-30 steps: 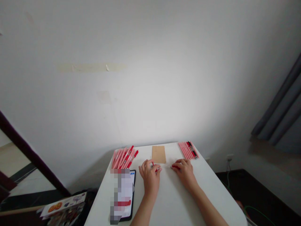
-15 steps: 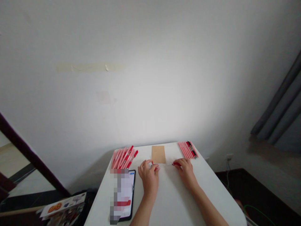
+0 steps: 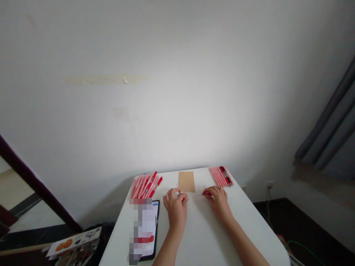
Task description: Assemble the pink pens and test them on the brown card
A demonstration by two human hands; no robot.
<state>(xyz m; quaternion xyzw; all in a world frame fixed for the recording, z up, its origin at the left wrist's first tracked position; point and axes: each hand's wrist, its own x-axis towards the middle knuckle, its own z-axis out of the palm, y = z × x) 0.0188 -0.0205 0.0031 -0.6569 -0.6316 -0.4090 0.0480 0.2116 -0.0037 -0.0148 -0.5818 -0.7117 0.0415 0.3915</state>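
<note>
Near the middle of the white table [image 3: 205, 232], my left hand [image 3: 176, 208] is closed in a pinch. Small red bits show at its fingertips, but the fingers cover most of what it grips. To its right, my right hand [image 3: 219, 203] pinches a slim red pen [image 3: 205, 193] whose tip points left. Something thin and see-through, perhaps clear plastic, spans the gap between the hands. Just beyond the fingers lies a flat brown card or pad [image 3: 186, 181].
A loose pile of pink and red pens [image 3: 145, 185] lies at the back left, with a phone [image 3: 148, 229] in front of it. At the back right is a neater row of pink, red and black pens [image 3: 221, 176]. The wall [image 3: 177, 111] stands behind the table.
The pen in my right hand has shifted slightly left, with the fingers curled a little differently around it. My left hand keeps nearly the same pose.
</note>
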